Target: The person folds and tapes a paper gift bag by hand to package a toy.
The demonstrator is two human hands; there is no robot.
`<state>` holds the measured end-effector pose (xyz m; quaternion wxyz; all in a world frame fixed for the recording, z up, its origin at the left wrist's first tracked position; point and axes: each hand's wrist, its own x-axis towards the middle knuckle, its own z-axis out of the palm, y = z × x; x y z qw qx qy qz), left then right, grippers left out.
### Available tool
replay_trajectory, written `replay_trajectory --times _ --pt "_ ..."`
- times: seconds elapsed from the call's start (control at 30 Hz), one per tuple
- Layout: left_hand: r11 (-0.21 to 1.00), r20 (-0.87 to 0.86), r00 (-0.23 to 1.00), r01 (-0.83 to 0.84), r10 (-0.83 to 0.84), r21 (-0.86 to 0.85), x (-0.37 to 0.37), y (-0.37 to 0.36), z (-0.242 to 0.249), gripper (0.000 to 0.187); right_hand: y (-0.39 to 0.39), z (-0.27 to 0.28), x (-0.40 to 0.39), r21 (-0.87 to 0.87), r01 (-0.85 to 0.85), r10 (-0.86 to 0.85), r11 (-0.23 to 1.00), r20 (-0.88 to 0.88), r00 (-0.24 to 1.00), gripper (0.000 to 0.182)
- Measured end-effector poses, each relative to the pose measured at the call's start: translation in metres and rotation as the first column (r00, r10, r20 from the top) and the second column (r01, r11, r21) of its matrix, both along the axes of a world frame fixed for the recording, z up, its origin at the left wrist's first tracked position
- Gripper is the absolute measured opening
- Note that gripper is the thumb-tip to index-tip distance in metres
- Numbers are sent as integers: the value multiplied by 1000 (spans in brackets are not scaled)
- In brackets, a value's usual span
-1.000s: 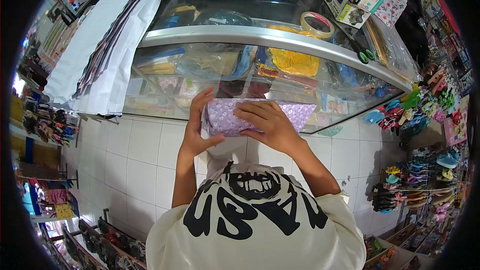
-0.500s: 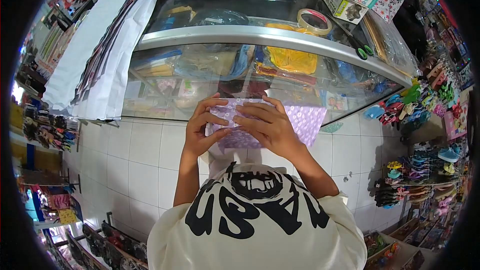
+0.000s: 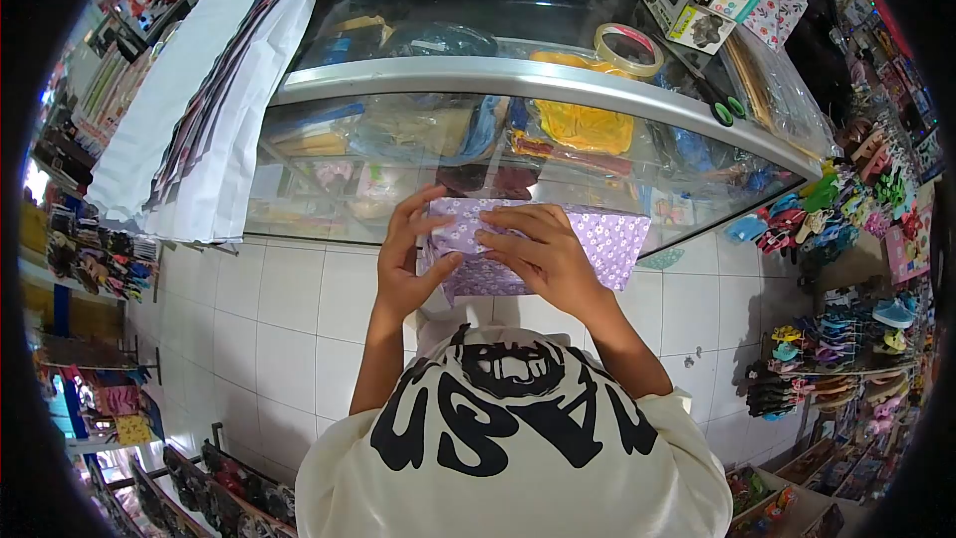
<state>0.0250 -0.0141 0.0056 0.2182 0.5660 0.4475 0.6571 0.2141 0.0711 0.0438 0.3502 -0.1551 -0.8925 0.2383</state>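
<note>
Purple wrapping paper with small white flowers point(image 3: 619, 239) is held up in front of my body, before the glass counter. It has a box-like folded shape, and I cannot see what, if anything, is inside. My left hand point(image 3: 406, 257) grips its left end, with the thumb on the near side and fingers at the top edge. Across its middle lies my right hand point(image 3: 546, 251), fingers curved and pressed on the paper, pointing left. Part of the paper is hidden under the right hand.
Beyond the paper stands a glass counter point(image 3: 448, 75) with bagged goods inside. On it are a tape roll point(image 3: 629, 50), green-handled scissors point(image 3: 725, 112), small boxes point(image 3: 697, 0) and white paper sheets point(image 3: 214, 90). Racks of hair accessories point(image 3: 822, 339) flank the tiled floor.
The fingers of my left hand have straightened and shifted along the left end of the paper. My right hand has moved slightly, still on the paper.
</note>
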Motion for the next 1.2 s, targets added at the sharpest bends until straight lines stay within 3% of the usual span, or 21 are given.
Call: replay_trajectory --times 0.1,0.2,0.27,0.43,0.53,0.63,0.73,0.77,0.9,1.0,1.1,1.2 --pt "934 -107 928 -355 358 44 16 -5 3 26 0 1 1 18 31 -31 999 -14 999 27" --pt "927 -75 927 -372 368 -51 29 -12 -2 29 -3 2 -1 55 58 -58 997 -5 998 29" --pt "910 -82 907 -415 413 -9 36 -10 0 29 -8 3 -3 68 70 -71 995 18 997 31" --pt "928 -18 930 -367 366 -63 39 -11 -1 26 -17 1 -4 93 59 -70 994 119 990 45" --pt "955 75 953 -290 295 -68 36 -10 -6 24 -22 2 -5 -10 64 -62 998 147 987 35" --pt "964 21 965 -262 261 37 33 -7 2 24 -22 -1 -5 6 45 -45 999 138 989 43" --pt "988 -430 890 -121 151 97 7 -6 5 28 -20 -3 -7 37 20 -24 999 101 995 29" --pt "995 -497 861 -92 104 50 0 -7 6 26 -19 -6 -8 20 29 -30 999 67 997 29" --pt "993 -325 939 -120 115 6 -8 -9 4 16 -15 -10 -7 -44 95 -95 995 -1 995 29" --pt "994 -352 930 -114 108 5 -9 -10 6 17 -12 -20 -7 6 98 -98 995 -11 995 32" --pt "989 -534 834 -140 142 44 -13 -10 16 17 -9 -27 -9 64 63 -64 996 11 998 33" --pt "999 -459 888 -34 28 -6 -25 -8 7 16 -14 -20 -12 61 96 -99 994 55 994 36"
